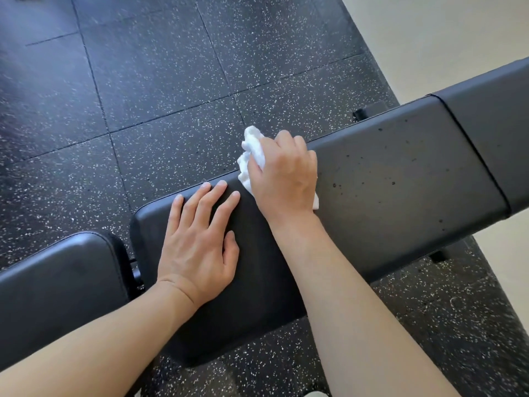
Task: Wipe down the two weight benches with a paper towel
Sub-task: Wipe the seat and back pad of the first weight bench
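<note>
Weight bench pads: three black sections visible. One crumpled paper towel [252, 156], at the middle pad's [400, 179] far edge, gripped by right hand [286, 173]. Left hand [197, 239] lies flat, fingers spread. Speckled rubber floor [143, 96] open beyond.

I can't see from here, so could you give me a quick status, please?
Left hand flat on bench pad. Right hand grips paper towel. Nothing in the way.
</note>
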